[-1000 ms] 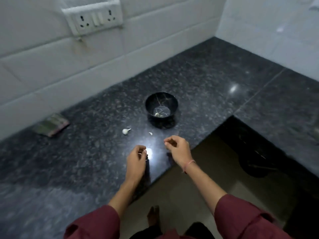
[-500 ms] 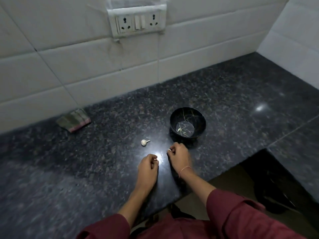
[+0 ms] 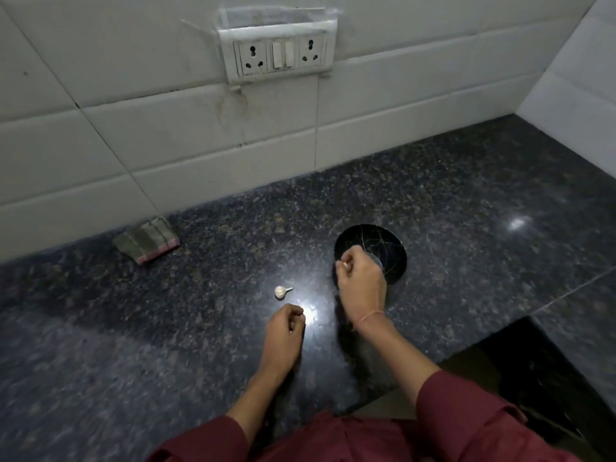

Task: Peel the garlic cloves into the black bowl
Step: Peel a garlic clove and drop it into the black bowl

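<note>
- The dark granite countertop (image 3: 166, 328) keeps everything within reach of its near edge.
- The black bowl (image 3: 390, 240) stands right of centre, handy for the right hand.
- The right hand (image 3: 361, 278) hovers over the bowl's near-left rim, its fingertips pinching a pale garlic piece (image 3: 343, 263), probably to drop it in. Half a second ago it was down at the counter, just short of the bowl.
- The left hand (image 3: 286, 323) is curled near the counter; I cannot tell whether it holds anything.
- One unpeeled garlic clove (image 3: 280, 291) lies just beyond the left hand, unmoved, likely next.
</note>
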